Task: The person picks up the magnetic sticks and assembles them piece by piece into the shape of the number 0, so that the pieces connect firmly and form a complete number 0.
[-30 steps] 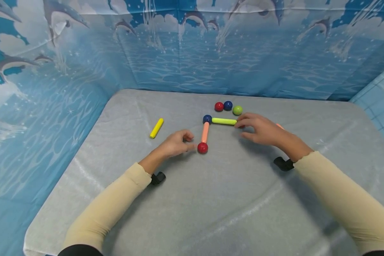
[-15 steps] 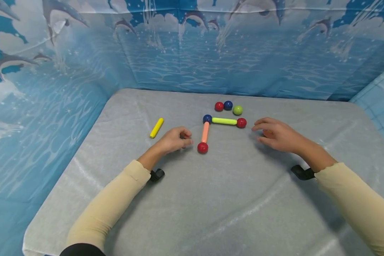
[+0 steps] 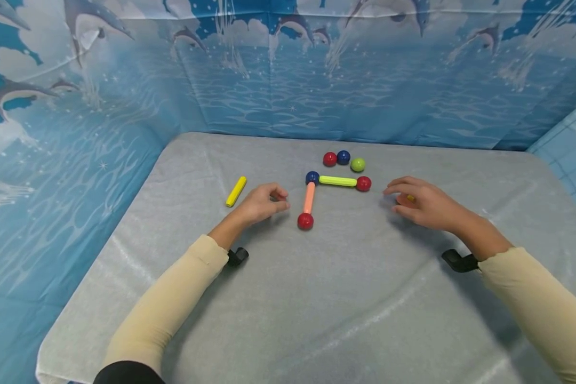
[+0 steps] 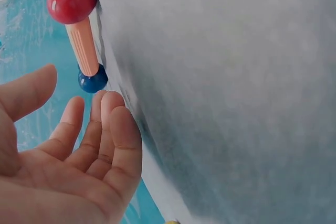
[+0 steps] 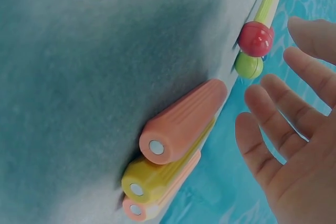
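In the head view, mid-frame: salmon rod (image 3: 309, 198), lime-green rod (image 3: 338, 181), red balls (image 3: 305, 221), navy balls (image 3: 312, 178), green ball (image 3: 358, 165); left of centre, yellow rod (image 3: 236, 192); cream sleeves (image 3: 170, 306) lower left and right; grey cloth (image 3: 341, 304); blue dolphin-print curtain (image 3: 297, 106) at top.

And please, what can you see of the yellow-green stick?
The yellow-green stick is straight, ridged lengthwise, and looks plastic. Over the grey cloth, it lies nearly crosswise in the head view, its left end meeting a blue ball, its right a red ball. Neither left hand nor right hand touches it.
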`<move>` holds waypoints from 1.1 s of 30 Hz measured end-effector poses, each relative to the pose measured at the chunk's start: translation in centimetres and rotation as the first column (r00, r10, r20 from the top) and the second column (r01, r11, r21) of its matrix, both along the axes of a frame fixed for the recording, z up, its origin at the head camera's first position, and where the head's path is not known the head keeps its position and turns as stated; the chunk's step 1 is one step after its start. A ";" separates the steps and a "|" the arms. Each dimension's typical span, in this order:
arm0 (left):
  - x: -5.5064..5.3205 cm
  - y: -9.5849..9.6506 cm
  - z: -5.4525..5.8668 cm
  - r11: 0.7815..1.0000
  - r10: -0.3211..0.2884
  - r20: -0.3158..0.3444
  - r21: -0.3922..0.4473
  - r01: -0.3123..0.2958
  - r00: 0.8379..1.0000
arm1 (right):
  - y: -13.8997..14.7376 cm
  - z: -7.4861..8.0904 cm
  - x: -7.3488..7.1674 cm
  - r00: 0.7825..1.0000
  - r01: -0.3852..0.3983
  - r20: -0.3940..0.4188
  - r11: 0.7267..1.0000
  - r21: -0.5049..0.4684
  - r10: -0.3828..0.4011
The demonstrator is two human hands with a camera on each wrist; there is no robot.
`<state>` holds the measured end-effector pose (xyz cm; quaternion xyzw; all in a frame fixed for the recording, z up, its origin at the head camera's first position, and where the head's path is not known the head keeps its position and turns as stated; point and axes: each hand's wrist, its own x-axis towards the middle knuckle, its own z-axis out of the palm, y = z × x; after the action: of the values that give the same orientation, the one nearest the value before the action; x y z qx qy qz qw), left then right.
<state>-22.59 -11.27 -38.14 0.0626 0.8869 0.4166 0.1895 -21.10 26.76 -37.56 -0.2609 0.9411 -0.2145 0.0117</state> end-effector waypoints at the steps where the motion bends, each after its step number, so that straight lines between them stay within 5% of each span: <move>1: -0.1 0.0 0.0 1.000 0.002 -0.002 -0.001 -0.002 1.000 | 0.0 0.0 0.0 1.000 0.001 -0.003 1.000 0.000 -0.001; 16: -0.5 -0.5 -0.5 0.999 0.023 -0.024 -0.041 -0.024 0.999 | 0.0 -0.7 -0.2 1.000 0.002 0.010 1.000 0.002 -0.002; 25: -0.9 -2.6 -0.2 0.997 0.064 -0.083 -0.036 -0.067 0.994 | -0.3 -0.8 -0.3 1.000 0.005 0.029 1.000 0.006 -0.006; 33: -1.1 -4.0 0.2 0.993 0.109 -0.125 -0.039 -0.114 0.986 | -1.7 -0.2 -1.8 0.995 0.065 0.072 0.996 0.065 -0.070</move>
<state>-23.68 -15.31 -37.95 0.0339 0.9083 0.4014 0.1126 -22.92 25.03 -37.81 -0.2203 0.9546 -0.1949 0.0477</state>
